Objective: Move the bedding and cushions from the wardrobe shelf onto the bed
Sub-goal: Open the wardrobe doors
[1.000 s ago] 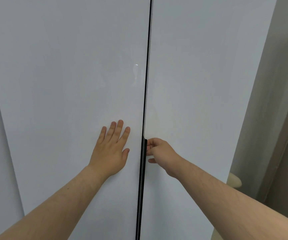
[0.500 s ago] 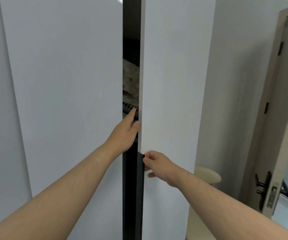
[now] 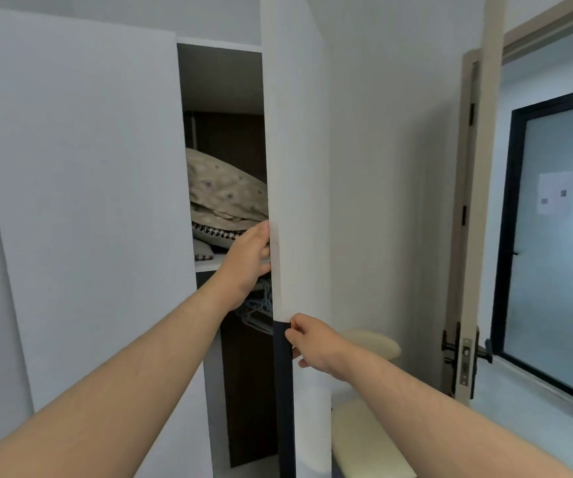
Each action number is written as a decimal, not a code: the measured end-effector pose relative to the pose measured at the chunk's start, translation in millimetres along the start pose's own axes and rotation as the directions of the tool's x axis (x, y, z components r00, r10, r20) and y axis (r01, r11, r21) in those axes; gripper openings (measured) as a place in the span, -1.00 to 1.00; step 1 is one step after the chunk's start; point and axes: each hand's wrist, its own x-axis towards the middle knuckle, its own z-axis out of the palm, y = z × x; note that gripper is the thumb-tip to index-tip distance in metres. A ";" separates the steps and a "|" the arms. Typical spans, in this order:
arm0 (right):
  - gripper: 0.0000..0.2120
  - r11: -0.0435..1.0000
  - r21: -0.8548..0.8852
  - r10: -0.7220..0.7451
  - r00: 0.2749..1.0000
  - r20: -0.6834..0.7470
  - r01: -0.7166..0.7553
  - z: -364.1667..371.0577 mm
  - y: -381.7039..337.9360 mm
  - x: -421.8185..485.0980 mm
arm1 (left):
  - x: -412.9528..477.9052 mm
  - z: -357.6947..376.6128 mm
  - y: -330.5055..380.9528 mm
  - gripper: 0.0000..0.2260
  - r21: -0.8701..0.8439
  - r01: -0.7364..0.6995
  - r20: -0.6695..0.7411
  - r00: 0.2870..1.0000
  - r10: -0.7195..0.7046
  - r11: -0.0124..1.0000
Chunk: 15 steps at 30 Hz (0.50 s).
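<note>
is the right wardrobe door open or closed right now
Open partway. The right wardrobe door is swung out, edge-on to the camera, with both hands on its edge: left hand, right hand. The gap exposes stacked cushions on the shelf.

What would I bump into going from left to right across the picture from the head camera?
closed wardrobe door → stacked bedding on the shelf → left hand → open wardrobe door → right hand → cream chair → room door → window
</note>
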 end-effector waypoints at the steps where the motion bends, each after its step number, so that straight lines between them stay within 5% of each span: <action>1: -0.79 1.000 -0.009 0.011 1.000 0.006 -0.011 -6.8 2.1 -4.6 | -1.6 8.3 2.4 -0.72 -0.001 -0.008 0.008 1.000 0.008 1.000; 15: -0.80 0.990 0.058 0.132 0.982 -0.134 -0.126 -89.3 64.7 -58.7 | -8.3 125.8 18.2 -0.72 -0.060 0.019 0.187 0.982 -0.008 0.998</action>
